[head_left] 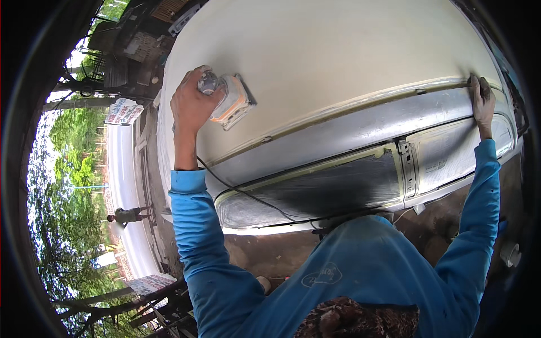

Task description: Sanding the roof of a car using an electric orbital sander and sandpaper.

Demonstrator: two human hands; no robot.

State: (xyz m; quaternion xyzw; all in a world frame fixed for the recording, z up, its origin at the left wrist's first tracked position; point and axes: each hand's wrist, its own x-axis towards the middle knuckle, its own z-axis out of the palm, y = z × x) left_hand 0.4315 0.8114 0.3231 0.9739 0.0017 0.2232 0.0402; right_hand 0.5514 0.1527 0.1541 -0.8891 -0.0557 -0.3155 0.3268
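Observation:
My left hand [191, 101] is wrapped round the body of a power sander [231, 104], a grey and orange tool with a rounded knob. Its flat pad rests on the cream-coloured vehicle roof [349, 50]. A black cord [248, 196] runs from beneath my left wrist down across the side window. On the right, my right hand [483, 101] lies at the roof's edge by the gutter, fingers bent over it. Whether those fingers grip the edge or only lean on it is hard to make out.
Below the roof run a bare silvery side strip [360, 132] and windows masked with film and tape [321, 188]. Out by the road [125, 174] at the left stands a person [128, 216]. White signs [124, 112] hang near wooden posts. A pale container [510, 254] sits at the lower right.

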